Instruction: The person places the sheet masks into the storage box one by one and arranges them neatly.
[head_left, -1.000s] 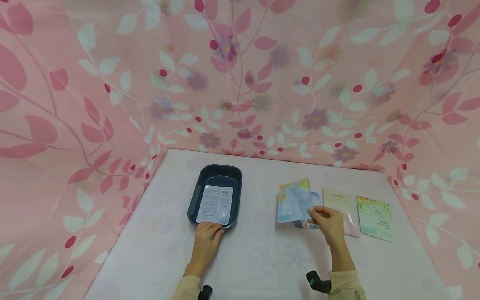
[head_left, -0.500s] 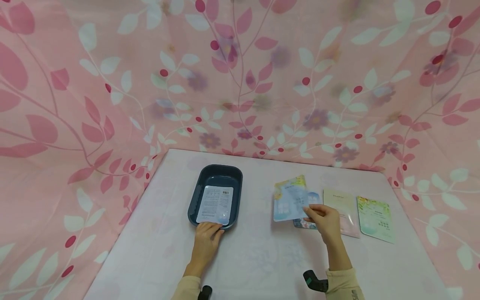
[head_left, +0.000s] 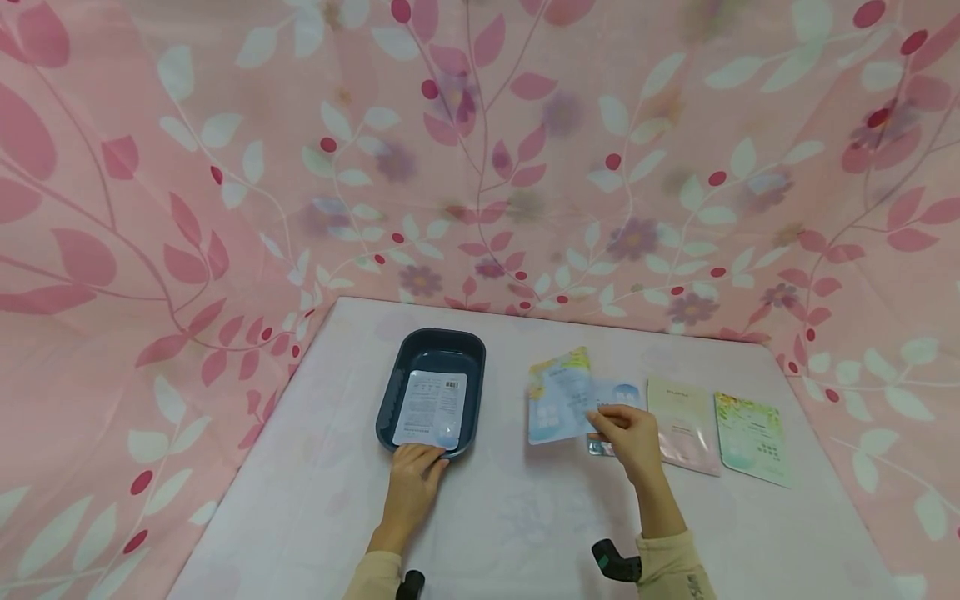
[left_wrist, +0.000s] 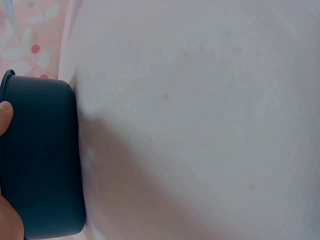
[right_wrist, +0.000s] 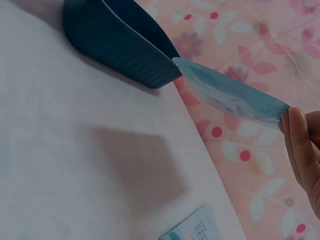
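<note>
Head view: right hand [head_left: 628, 432], pinching a blue sachet [head_left: 557, 398], has carried it leftward toward the dark tray [head_left: 390, 392]; left hand [head_left: 415, 479] still grips the tray's near rim.

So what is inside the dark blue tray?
One flat white sachet lies in the dark blue tray, printed back up, showing small text and a barcode. It covers most of the floor, so anything beneath it is hidden. The left hand holds the tray's near rim.
</note>
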